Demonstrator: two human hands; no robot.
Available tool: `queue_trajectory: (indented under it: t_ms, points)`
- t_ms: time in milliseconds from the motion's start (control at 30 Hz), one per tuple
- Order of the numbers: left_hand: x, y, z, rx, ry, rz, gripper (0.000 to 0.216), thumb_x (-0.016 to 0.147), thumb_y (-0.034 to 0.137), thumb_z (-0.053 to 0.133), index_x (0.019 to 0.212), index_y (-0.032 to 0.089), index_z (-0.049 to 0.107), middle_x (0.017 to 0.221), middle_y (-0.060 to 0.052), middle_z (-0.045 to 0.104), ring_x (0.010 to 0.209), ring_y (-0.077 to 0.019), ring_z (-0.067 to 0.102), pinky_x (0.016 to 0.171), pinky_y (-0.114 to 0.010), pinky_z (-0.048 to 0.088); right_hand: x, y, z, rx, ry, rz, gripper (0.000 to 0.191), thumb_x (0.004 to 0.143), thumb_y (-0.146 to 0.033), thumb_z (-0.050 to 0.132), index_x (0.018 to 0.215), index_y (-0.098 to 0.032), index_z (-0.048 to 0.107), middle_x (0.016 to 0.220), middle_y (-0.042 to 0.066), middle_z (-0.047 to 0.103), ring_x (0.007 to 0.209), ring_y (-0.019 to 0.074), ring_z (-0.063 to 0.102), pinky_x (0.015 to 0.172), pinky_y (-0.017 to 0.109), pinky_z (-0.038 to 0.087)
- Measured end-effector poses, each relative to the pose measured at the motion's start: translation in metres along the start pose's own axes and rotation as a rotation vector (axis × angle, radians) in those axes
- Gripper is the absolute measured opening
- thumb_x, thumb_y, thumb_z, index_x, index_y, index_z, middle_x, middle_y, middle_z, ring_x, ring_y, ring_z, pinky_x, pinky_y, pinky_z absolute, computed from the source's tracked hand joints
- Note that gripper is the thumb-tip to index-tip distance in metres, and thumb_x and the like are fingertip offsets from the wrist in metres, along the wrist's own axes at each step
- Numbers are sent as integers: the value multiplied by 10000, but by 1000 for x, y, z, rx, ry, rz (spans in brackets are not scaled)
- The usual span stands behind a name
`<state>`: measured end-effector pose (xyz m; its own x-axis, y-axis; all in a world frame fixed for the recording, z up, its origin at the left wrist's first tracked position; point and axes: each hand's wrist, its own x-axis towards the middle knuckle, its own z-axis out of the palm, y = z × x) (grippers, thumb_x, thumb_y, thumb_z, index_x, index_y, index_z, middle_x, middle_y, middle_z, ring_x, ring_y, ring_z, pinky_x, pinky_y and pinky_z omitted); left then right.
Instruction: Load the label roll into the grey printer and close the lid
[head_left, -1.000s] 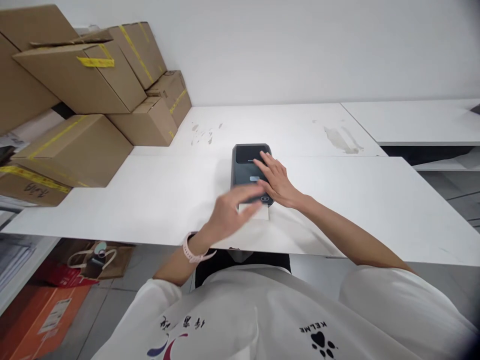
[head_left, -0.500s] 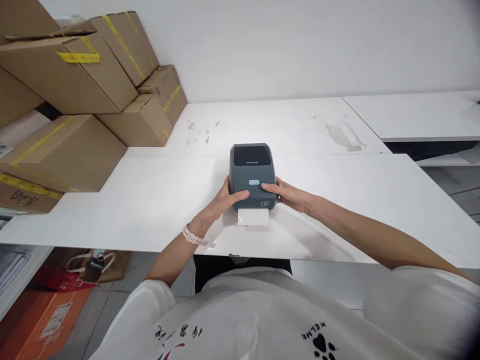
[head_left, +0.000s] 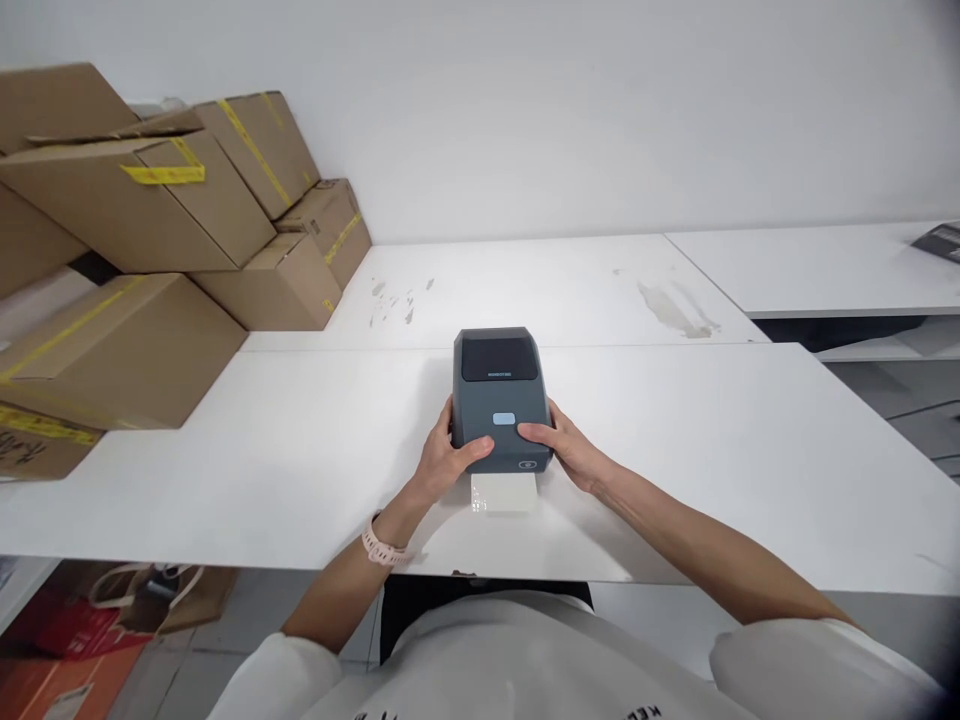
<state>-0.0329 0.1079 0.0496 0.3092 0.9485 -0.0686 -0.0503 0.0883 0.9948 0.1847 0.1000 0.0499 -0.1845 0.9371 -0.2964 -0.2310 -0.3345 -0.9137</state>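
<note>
A dark grey label printer stands on the white table, with a black window in its top and a pale blue button in the middle. My left hand grips its left side, thumb lying on the top cover. On the opposite side my right hand holds it the same way, thumb close to the button. The fingers of both hands go down along the sides and are mostly hidden. From the printer's front a blank white label strip sticks out towards me.
Cardboard boxes with yellow tape are stacked at the left of the white table. A white wall closes off the back. A dark object lies at the far right. Below the table on the left are a paper bag and an orange box.
My view has tilted up, so everything sits lower in the picture. Both hands keep their hold on the printer, thumbs in about the same spots.
</note>
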Motion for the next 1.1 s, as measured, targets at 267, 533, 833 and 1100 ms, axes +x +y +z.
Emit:
queue_trajectory:
  t_ms: [267,533,833,1100]
  points:
    - [2,2,-2,-11,-11,-49,751,773,493,830,1426,259,542,1376,-98,685,1254,-335,650,1046,-485,544,-1,-5,6,6,54,13,766,669,-470,891,1346,-283,586,1346,66,712,1258,318,639,1106,498,493]
    - [3,5,-2,-22,-25,-56,759,761,481,842,1424,249,553,1381,-103,685,1249,-340,655,1040,-490,551,3,2,10,91,88,-41,738,661,-434,894,1318,-265,602,1260,70,748,1186,315,680,1038,470,539]
    - [2,4,-1,27,11,-44,743,752,489,839,1395,225,575,1387,-116,677,1250,-344,642,1048,-501,535,6,3,11,100,109,-57,672,615,-390,905,1215,-242,639,1152,51,770,1067,269,706,966,410,564]
    - [1,5,-7,12,-61,-75,779,757,540,823,1423,226,566,1517,-133,600,1403,-368,548,1182,-533,436,5,12,9,81,96,-83,696,655,-468,890,1265,-263,625,1265,66,744,1171,294,688,1029,439,557]
